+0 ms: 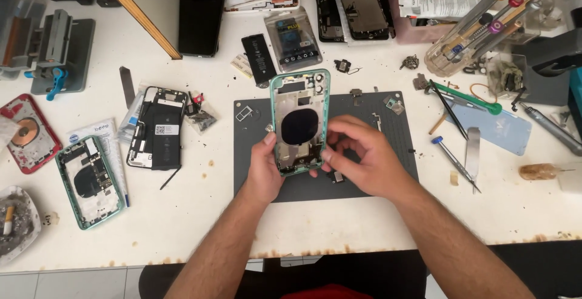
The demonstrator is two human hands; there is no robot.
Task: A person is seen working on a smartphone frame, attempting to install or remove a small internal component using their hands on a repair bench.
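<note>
An opened green phone housing [299,114], with a dark round coil inside, is held upright over the grey work mat [394,153]. My left hand [265,168] grips its lower left edge. My right hand [364,153] rests on its lower right edge, fingers curled by the frame's bottom corner. A small dark part [337,177] lies on the mat under my right hand.
A second green phone housing [90,181], a red housing [27,132] and a black phone assembly [156,128] lie at the left. Screwdrivers [453,158], a metal spatula [472,151], a battery [259,59] and a clear tool holder [479,23] sit around the mat. An ashtray [15,223] is at the front left.
</note>
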